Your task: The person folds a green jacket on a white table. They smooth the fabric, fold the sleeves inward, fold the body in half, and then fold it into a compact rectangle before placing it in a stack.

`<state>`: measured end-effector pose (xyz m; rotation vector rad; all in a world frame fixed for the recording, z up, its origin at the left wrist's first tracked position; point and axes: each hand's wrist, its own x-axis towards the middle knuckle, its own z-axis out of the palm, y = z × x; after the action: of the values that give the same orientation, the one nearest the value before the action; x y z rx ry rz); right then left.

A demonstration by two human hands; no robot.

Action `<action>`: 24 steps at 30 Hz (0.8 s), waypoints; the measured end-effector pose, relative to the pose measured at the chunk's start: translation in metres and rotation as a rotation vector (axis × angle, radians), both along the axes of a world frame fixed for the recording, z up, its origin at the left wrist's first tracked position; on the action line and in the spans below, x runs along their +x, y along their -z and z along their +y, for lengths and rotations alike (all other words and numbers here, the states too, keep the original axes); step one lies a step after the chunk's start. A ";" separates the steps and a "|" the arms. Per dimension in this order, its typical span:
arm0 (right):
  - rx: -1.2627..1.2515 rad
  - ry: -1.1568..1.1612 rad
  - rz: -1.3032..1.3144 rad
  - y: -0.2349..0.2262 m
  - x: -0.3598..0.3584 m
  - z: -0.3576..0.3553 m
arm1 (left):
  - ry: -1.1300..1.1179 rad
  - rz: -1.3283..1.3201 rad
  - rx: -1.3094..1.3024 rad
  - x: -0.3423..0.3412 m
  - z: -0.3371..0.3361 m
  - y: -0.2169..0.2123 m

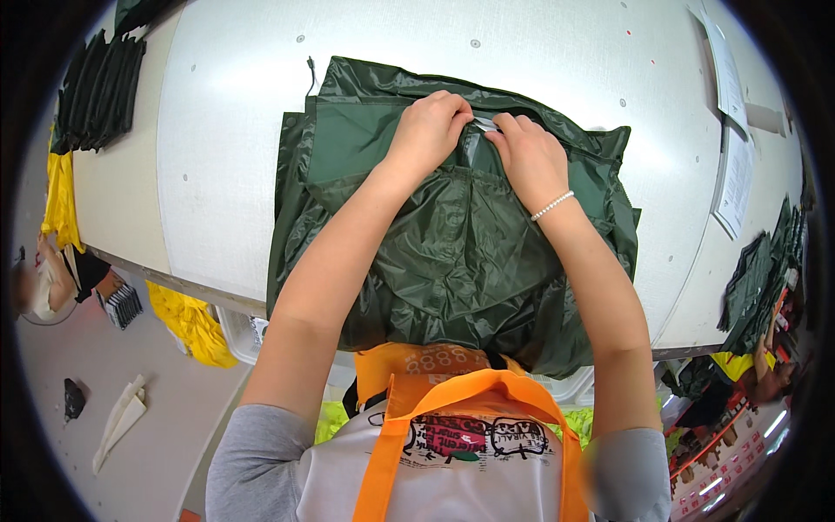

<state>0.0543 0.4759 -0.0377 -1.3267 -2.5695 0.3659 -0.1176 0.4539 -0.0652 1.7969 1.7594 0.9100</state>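
Observation:
A shiny dark green garment (452,235), which looks like a thin jacket, lies bunched and layered across the white table in front of me. Its near part hangs over the table edge. At its upper middle a small white label (485,125) shows between my hands. My left hand (432,129) is closed, thumb and fingers pinching the fabric just left of the label. From the other side my right hand (529,155), a beaded bracelet at its wrist, pinches the fabric at the label's right end. A thin dark cord (310,76) sticks out at the garment's far left corner.
Dark folded pieces (100,91) lie stacked at the far left, above hanging yellow fabric (61,200). Paper sheets (735,174) lie along the right side, beyond more dark green pieces (750,274). Yellow fabric (187,326) sits below the table's left edge. People are at both sides.

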 end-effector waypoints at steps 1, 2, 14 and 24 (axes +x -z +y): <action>-0.001 -0.011 -0.012 -0.001 -0.002 0.001 | -0.004 0.000 -0.011 0.000 0.000 -0.001; -0.001 -0.023 -0.024 -0.003 -0.004 0.003 | -0.007 -0.002 -0.002 0.000 0.000 -0.001; 0.007 -0.057 -0.056 0.002 -0.007 0.008 | -0.063 -0.025 0.061 0.001 -0.002 0.009; -0.136 0.081 0.044 0.000 0.013 0.006 | -0.193 -0.533 -0.267 -0.013 0.000 0.007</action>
<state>0.0675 0.4816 -0.0375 -1.4459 -2.4850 0.5574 -0.1301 0.4535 -0.0723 1.1014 1.6220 1.0526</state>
